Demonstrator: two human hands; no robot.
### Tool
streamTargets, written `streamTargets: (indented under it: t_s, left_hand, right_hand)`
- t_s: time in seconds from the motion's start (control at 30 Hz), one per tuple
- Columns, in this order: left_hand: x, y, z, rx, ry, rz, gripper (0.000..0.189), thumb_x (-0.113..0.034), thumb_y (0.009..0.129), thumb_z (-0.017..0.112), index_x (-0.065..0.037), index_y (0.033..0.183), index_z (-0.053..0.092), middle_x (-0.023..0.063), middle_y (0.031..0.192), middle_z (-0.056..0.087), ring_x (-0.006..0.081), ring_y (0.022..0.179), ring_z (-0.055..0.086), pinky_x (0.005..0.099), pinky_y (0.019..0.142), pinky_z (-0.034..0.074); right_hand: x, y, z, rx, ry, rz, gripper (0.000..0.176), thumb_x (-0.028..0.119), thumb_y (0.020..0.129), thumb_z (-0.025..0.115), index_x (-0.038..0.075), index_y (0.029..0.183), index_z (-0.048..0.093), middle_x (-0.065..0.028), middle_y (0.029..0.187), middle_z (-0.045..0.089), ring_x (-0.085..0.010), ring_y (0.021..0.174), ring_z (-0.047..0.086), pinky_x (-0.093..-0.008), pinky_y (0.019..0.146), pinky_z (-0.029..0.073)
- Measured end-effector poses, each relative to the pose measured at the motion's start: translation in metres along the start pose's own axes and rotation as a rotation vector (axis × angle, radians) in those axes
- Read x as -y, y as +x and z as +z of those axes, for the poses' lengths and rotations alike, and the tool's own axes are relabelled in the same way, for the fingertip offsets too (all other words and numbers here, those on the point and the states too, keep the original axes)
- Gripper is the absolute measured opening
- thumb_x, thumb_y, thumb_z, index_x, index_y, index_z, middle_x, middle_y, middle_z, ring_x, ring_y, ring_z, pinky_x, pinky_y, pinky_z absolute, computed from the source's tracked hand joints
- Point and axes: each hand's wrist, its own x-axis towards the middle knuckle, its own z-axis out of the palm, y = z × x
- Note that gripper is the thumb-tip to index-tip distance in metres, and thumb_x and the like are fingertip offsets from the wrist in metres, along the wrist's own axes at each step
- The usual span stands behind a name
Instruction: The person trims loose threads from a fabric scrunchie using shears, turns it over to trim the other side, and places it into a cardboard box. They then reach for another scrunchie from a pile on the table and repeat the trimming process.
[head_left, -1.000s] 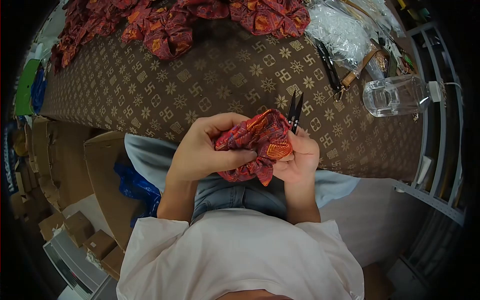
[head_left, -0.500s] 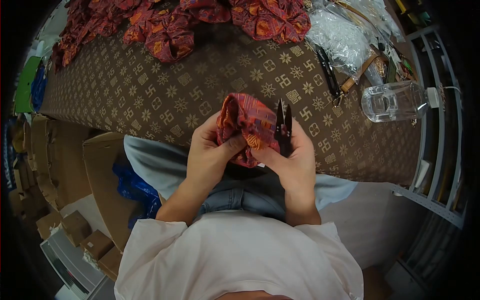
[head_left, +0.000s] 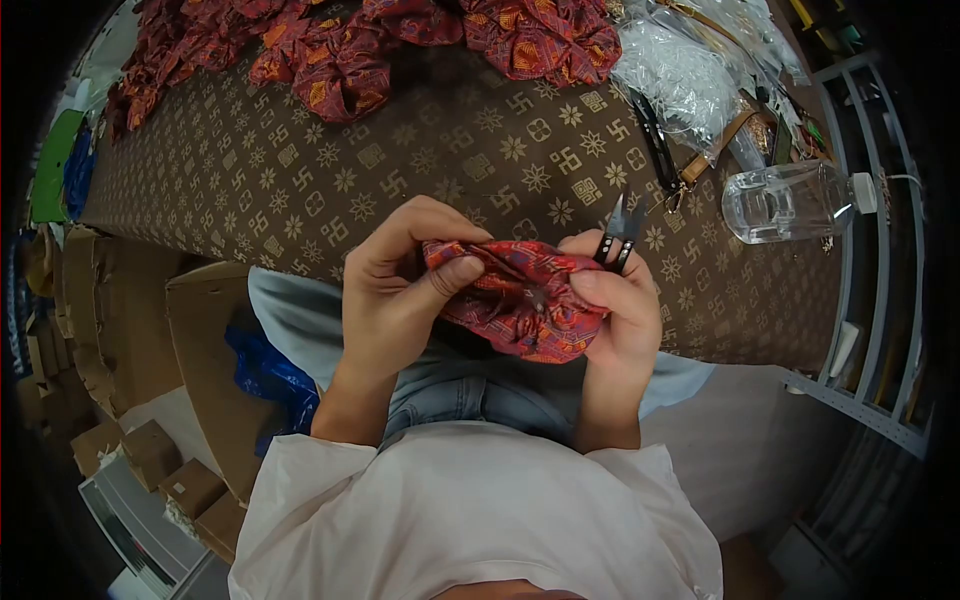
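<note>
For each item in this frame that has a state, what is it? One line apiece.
Left hand: closed on the cloth, thumb on top
Right hand: pinching the cloth, also holding the snips
Red patterned cloth: gathered, held between both hands
Thread snips: blades slightly apart, pointing away from the wearer
Matching cloth pieces: bunched, in a heap
Clear plastic bottle: capped
Clear plastic bags: crumpled
Blue plastic: crumpled

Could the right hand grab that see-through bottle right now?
Probably not straight away: the right hand is busy holding red cloth and black snips. The way over the brown tablecloth to the bottle looks free, though.
</note>
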Motion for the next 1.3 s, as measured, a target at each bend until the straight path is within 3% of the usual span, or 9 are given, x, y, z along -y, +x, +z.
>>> streamTargets:
  t_s: [0.23, 0.37, 0.47, 0.6, 0.67, 0.73, 0.9, 1.0, 1.3]
  left_hand:
    - [-0.003, 0.001, -0.01, 0.012, 0.063, 0.075, 0.02, 0.002, 0.065, 0.065, 0.003, 0.084, 0.058, 0.0071, 0.082, 0.055, 0.013, 0.074, 0.051, 0.0219, 0.066, 0.041]
    - [-0.009, 0.004, -0.017, 0.156, 0.029, -0.183, 0.026, 0.001, 0.065, 0.065, 0.001, 0.09, 0.057, 0.0072, 0.082, 0.056, 0.0154, 0.076, 0.053, 0.0228, 0.067, 0.042]
    - [-0.019, 0.014, -0.018, 0.382, 0.434, -0.032, 0.028, -0.003, 0.066, 0.066, -0.001, 0.092, 0.057, 0.0088, 0.084, 0.056, 0.0175, 0.077, 0.055, 0.0236, 0.068, 0.042]
    - [-0.021, 0.015, -0.007, 0.322, 0.596, 0.189, 0.03, -0.005, 0.065, 0.067, -0.002, 0.093, 0.057, 0.0104, 0.083, 0.056, 0.0197, 0.073, 0.056, 0.0242, 0.067, 0.043]
    - [-0.02, 0.014, -0.005, 0.301, 0.473, -0.083, 0.032, -0.007, 0.065, 0.068, -0.001, 0.095, 0.056, 0.0084, 0.08, 0.057, 0.0151, 0.07, 0.056, 0.0231, 0.064, 0.044]
    - [-0.014, 0.01, 0.0, 0.179, 0.411, -0.109, 0.031, -0.007, 0.067, 0.067, -0.001, 0.095, 0.055, 0.0071, 0.078, 0.057, 0.0126, 0.07, 0.055, 0.0223, 0.063, 0.044]
    - [-0.011, 0.002, 0.01, -0.035, 0.2, -0.172, 0.026, -0.007, 0.072, 0.064, 0.002, 0.094, 0.054, 0.0044, 0.081, 0.057, 0.0068, 0.074, 0.053, 0.0198, 0.065, 0.044]
    - [-0.012, 0.0, 0.009, 0.023, -0.047, -0.228, 0.025, -0.006, 0.074, 0.061, 0.002, 0.096, 0.053, 0.0052, 0.087, 0.055, 0.008, 0.078, 0.052, 0.0196, 0.069, 0.043]
    - [0.005, -0.001, -0.006, 0.112, -0.543, -0.221, 0.03, -0.004, 0.075, 0.059, 0.001, 0.102, 0.049, 0.0064, 0.092, 0.053, 0.0097, 0.083, 0.052, 0.0212, 0.076, 0.042]
  right_hand:
    - [0.001, 0.0, -0.009, -0.004, 0.269, -0.003, 0.024, -0.006, 0.07, 0.047, -0.01, 0.092, 0.053, -0.0221, 0.087, 0.059, -0.0256, 0.077, 0.06, -0.0367, 0.074, 0.049]
    - [-0.001, -0.003, -0.003, 0.035, -0.058, -0.113, 0.023, -0.005, 0.068, 0.051, -0.008, 0.09, 0.055, -0.0154, 0.082, 0.059, -0.0193, 0.075, 0.058, -0.0295, 0.07, 0.047]
    - [-0.001, -0.004, 0.009, 0.024, -0.413, -0.152, 0.02, -0.003, 0.066, 0.056, -0.005, 0.086, 0.058, -0.0069, 0.077, 0.058, -0.011, 0.072, 0.054, -0.0219, 0.067, 0.042]
    - [-0.004, -0.001, 0.016, -0.075, -0.458, -0.136, 0.022, -0.001, 0.068, 0.057, -0.003, 0.09, 0.056, -0.0046, 0.079, 0.057, -0.0091, 0.075, 0.053, -0.0214, 0.069, 0.042]
    - [-0.009, -0.002, 0.018, -0.087, -0.49, -0.173, 0.025, 0.0, 0.069, 0.059, -0.002, 0.094, 0.054, -0.0041, 0.081, 0.056, -0.0086, 0.076, 0.052, -0.0212, 0.07, 0.042]
    - [-0.017, -0.002, 0.022, -0.261, -0.578, -0.398, 0.034, 0.006, 0.071, 0.064, -0.002, 0.101, 0.049, -0.004, 0.087, 0.055, -0.0083, 0.078, 0.052, -0.021, 0.071, 0.042]
    - [-0.031, -0.005, 0.024, -0.326, -0.607, -0.375, 0.031, 0.008, 0.073, 0.064, -0.002, 0.098, 0.049, -0.0045, 0.088, 0.055, -0.0082, 0.077, 0.052, -0.0208, 0.07, 0.043]
    - [-0.018, -0.008, 0.019, -0.19, -0.143, -0.213, 0.013, 0.003, 0.081, 0.05, -0.003, 0.092, 0.052, -0.0054, 0.073, 0.057, -0.0087, 0.065, 0.053, -0.023, 0.064, 0.046]
    - [-0.014, -0.001, 0.012, -0.157, 0.521, 0.085, 0.02, 0.016, 0.087, 0.04, 0.0, 0.092, 0.051, -0.0016, 0.058, 0.047, -0.0103, 0.052, 0.045, -0.0289, 0.062, 0.044]
